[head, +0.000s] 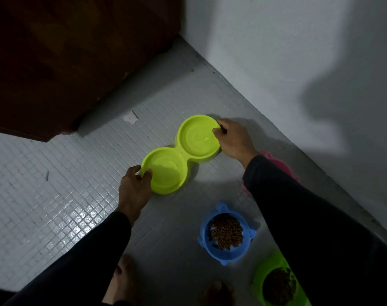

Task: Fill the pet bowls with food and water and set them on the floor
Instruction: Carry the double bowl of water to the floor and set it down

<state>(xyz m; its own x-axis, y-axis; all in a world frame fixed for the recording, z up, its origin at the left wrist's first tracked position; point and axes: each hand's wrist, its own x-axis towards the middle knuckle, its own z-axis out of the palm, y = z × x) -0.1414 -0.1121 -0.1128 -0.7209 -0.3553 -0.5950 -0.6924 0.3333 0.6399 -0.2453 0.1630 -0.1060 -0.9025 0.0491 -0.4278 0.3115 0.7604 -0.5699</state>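
Observation:
A lime-green double pet bowl [183, 154] sits on the tiled floor, both wells holding clear water. My left hand [134, 188] grips the rim of its near well, thumb inside the edge. My right hand [234, 139] grips the rim of the far well, thumb over the edge. A blue bowl [226, 234] with brown kibble stands on the floor nearer to me. A green bowl [278, 283] with kibble sits at the lower right, partly hidden by my right sleeve. A pink bowl [278, 164] is mostly hidden behind my right forearm.
A dark wooden door [66, 58] stands at the upper left. A white wall [298, 62] runs along the right, meeting the grey mosaic floor [55, 184]. My bare feet [122, 281] show at the bottom edge. A small scrap [130, 118] lies on the tiles near the door.

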